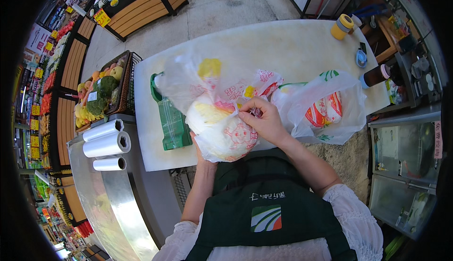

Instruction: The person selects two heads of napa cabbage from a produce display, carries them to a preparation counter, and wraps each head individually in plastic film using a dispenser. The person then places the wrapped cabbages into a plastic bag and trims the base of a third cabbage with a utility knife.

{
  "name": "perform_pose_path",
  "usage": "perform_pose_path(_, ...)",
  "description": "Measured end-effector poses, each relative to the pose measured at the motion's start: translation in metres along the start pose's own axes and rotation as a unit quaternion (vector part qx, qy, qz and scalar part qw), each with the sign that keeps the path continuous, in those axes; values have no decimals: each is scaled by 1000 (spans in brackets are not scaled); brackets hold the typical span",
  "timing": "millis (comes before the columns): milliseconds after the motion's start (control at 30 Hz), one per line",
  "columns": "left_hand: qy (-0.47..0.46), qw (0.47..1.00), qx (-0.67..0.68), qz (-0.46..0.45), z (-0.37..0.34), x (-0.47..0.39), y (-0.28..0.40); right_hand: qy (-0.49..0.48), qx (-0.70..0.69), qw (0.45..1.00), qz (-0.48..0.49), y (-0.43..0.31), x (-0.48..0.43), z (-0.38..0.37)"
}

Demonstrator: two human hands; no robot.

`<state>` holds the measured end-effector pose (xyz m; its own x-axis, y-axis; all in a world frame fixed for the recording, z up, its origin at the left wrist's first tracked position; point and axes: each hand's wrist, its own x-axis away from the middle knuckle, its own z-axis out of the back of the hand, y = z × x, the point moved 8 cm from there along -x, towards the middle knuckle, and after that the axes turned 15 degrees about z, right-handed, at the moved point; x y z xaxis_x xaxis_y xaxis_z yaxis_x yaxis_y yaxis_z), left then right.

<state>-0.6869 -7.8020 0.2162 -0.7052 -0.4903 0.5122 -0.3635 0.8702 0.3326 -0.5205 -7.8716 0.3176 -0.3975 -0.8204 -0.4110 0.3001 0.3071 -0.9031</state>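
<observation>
Before my apron, my left hand [200,151] supports a pale, rounded item wrapped in a printed plastic bag [226,130], perhaps a head of cabbage. Most of that hand is hidden behind the wrap. With thumb and forefinger, my right hand [263,119] pinches the film at the bag's upper right side. Loose clear film with yellow and red print [208,71] spreads above the item. To the right, a large translucent bag [348,102] lies at the table's front edge, with red-and-white printed packs [324,109] showing inside. Left of the item is a green plastic holder [175,123].
The white table [254,41] has a yellow-lidded jar [342,27] and a dark bottle [375,76] at its right end. Film rolls [106,144] lie on a metal counter at left. Beyond them stands a basket of fruit and broccoli [102,91]. A glass-doored cabinet [403,151] is at right.
</observation>
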Motion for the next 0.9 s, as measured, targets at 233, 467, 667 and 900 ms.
perform_pose_path(233,-22,999,33,-18,5,-5,12,-22,179,974,136,-72,-13,-3)
perform_pose_path(467,-77,991,-84,-72,-7,6,6,-108,261,937,205,-71,-12,-35)
perform_pose_path(667,-71,995,-2,-70,4,0,7,-208,138,933,261,-85,5,-36)
perform_pose_path(900,109,990,86,18,58,-6,9,-206,130,945,221,-77,21,-12)
